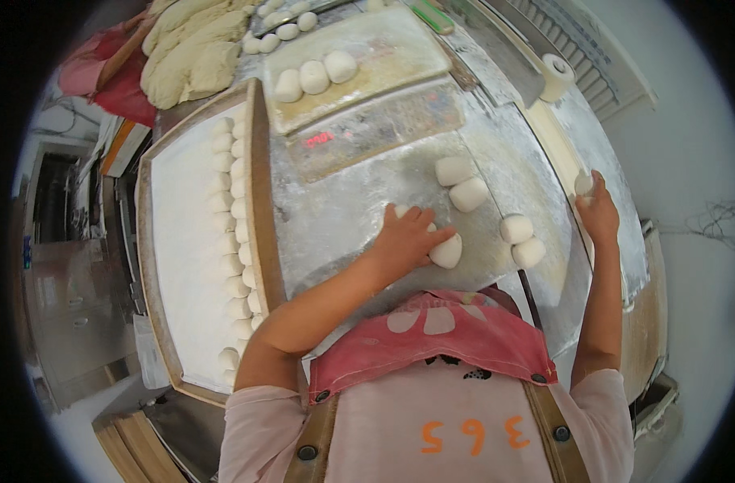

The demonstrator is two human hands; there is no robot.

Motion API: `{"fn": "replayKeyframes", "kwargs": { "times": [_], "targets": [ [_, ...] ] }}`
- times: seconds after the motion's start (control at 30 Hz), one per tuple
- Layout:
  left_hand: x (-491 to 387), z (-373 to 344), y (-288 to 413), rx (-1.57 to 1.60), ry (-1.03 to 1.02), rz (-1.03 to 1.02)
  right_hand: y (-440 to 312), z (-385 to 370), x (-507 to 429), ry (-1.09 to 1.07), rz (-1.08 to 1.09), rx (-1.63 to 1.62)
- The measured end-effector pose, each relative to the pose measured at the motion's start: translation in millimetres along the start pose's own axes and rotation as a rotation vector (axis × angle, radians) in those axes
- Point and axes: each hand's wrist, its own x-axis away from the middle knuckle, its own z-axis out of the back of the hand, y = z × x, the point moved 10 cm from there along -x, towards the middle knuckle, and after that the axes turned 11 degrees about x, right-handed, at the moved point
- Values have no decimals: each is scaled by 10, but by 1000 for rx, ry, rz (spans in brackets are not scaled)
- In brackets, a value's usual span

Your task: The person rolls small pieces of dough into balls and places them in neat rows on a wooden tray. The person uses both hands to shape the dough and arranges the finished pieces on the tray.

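My left hand [408,235] is palm down over the metal table, fingers spread around dough pieces; one white dough piece [446,251] shows beneath its outer fingers and another peeks out at the fingertips. Ahead and to the right lie two dough pieces [469,194], and two more [529,252] rest nearer my body. At the far right, my right hand [597,208] has its fingers around a dough piece [583,183] on a narrow cream-coloured belt [557,142]. Part of that piece is hidden by the fingers.
On the left stands a wooden tray [265,199] with rows of dough pieces on white cloth. Beyond are a floury scale platform [391,54] bearing three dough pieces, a lit display panel [373,133], a large dough mass [192,54] and another person's arm [123,54].
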Motion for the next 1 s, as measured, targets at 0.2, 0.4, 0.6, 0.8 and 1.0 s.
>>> {"fn": "replayKeyframes", "kwargs": {
  "times": [0.2, 0.4, 0.6, 0.8, 1.0],
  "targets": [
    [18, 154, -238, 295, 43, 90, -185, -2, -180, 0, 58, -96],
    [460, 380, -1071, 1103, 536, 340, -1638, 616, 299, 1, 386, -421],
    [1491, 305, -1302, 1869, 958, 699, -2988, 58, 1343, -354, 789, -567],
    [3474, 699, -1722, 1551, 1438, 693, -2372, 343, 1098, -135, 539, -613],
    [5045, 936, -1779, 410, 1194, 1369, 93, 256, 508, 239, 58, -344]
  ]
}}
